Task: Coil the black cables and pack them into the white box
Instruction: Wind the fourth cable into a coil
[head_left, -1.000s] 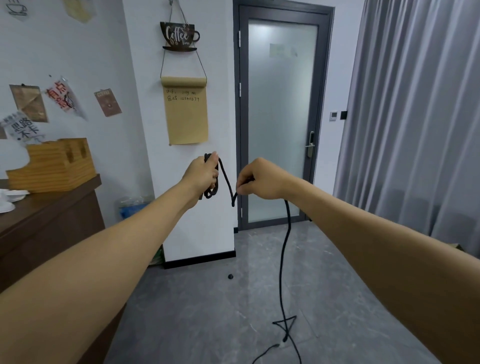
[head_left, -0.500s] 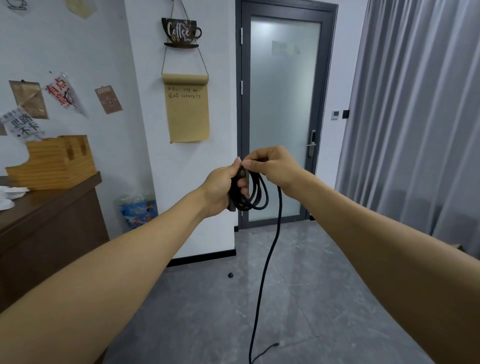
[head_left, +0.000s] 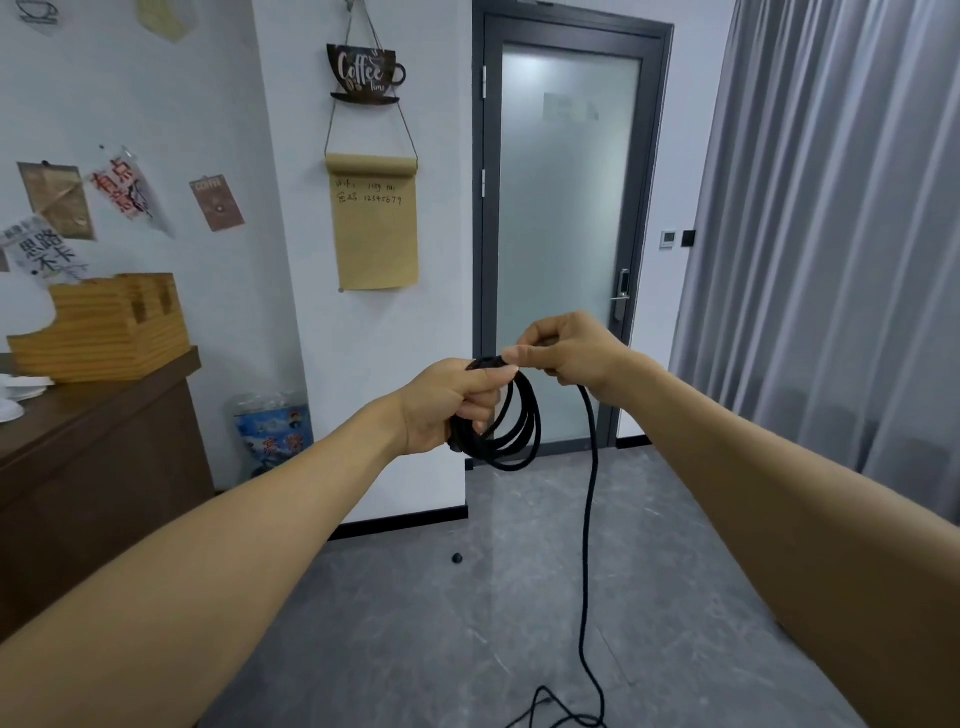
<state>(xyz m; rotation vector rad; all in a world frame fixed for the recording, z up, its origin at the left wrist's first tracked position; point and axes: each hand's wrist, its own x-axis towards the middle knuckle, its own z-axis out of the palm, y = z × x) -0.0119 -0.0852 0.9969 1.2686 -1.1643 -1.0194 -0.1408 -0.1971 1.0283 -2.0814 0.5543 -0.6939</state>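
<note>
Black cable (head_left: 519, 431) coiled within left-hand fingers (head_left: 480, 389)

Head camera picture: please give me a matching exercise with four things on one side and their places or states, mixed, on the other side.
Things:
1. left hand
2. right hand
3. paper scroll
4. wooden box

States:
a. on the brown counter
b. grips the coiled loops
c. hangs on the wall
d. pinches the cable at the coil's top

Pairs: 1-b, 2-d, 3-c, 4-a

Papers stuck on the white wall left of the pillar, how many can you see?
5: top paper cut off by the frame, brown one, red-lettered one, small coffee card, black-lettered one. More may lie outside the view.
</note>
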